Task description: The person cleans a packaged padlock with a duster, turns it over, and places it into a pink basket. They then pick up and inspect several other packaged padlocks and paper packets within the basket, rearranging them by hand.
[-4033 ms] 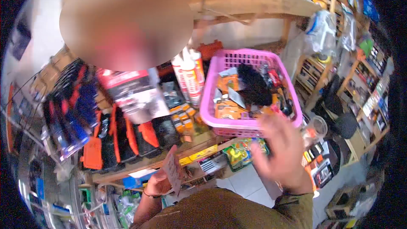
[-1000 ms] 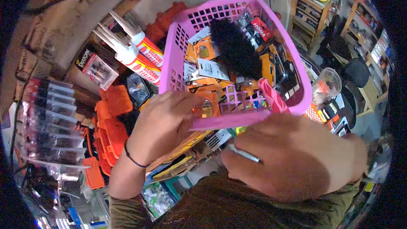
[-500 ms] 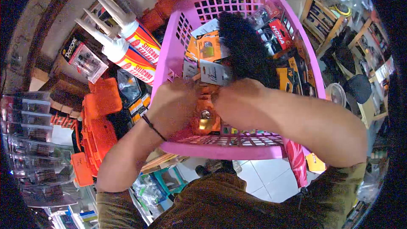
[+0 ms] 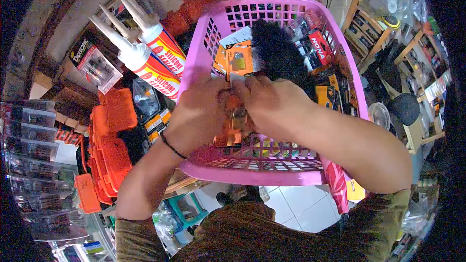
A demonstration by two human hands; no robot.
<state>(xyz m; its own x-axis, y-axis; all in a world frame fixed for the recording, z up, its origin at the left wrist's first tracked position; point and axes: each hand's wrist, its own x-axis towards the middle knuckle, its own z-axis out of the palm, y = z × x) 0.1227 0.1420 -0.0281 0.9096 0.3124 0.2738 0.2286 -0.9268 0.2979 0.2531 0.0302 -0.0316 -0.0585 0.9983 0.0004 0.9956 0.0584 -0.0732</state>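
Observation:
Over the pink plastic basket point(image 4: 252, 178), my left hand point(image 4: 200, 104) and my right hand point(image 4: 267, 103) come close together with curled fingers. Between them is an orange padlock pack point(image 4: 228, 136), blurred by motion and partly covered; both hands grip it near its top. A second orange padlock pack point(image 4: 238, 62) lies in the basket just beyond my fingers. To the right of it rests a fluffy black item point(image 4: 279, 51). A red HONA pack point(image 4: 320, 45) and yellow-and-black packs point(image 4: 326, 95) fill the basket's right side.
Silicone sealant tubes point(image 4: 153, 70) lean left of the basket. A Dextone blister pack point(image 4: 94, 65) and orange plastic cases point(image 4: 109, 150) are farther left. Clear drawers point(image 4: 31, 143) line the left edge. Wooden shelving point(image 4: 371, 34) with goods stands on the right.
My hands have shifted slightly around the padlock pack, and my right fingers have moved up toward its top. The grey card there is now mostly covered. The view has tilted a little.

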